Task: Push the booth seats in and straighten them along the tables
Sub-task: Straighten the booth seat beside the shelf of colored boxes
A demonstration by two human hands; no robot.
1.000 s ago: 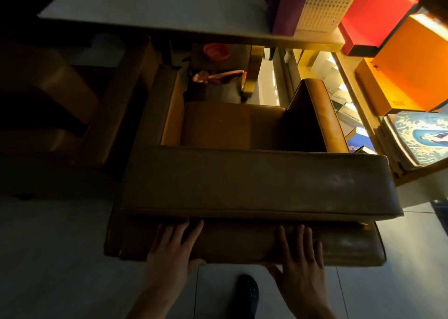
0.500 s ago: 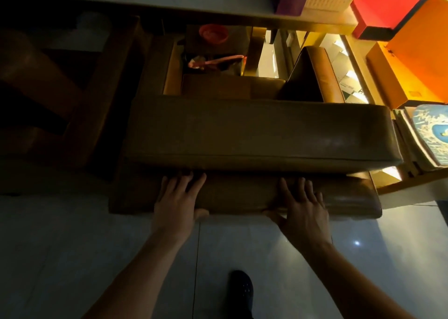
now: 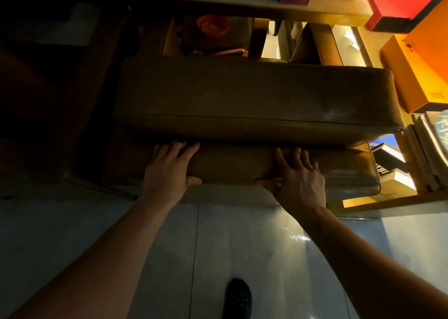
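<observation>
Pressing hands [image 3: 230,175] flat on seat [image 3: 254,95]

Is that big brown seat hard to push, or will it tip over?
Probably heavy: the brown seat is wide and bulky, and the left hand and right hand both press on its low back. It sits broad and low on the floor, so tipping looks unlikely. The tiles look shiny, so it may slide.

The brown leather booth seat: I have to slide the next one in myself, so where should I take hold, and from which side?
Probably from behind the brown leather booth seat, palms flat on its lower back panel, spread apart as the left hand and right hand are. That broad, flat panel faces the aisle and sits low, so a push should slide rather than tip it.
</observation>
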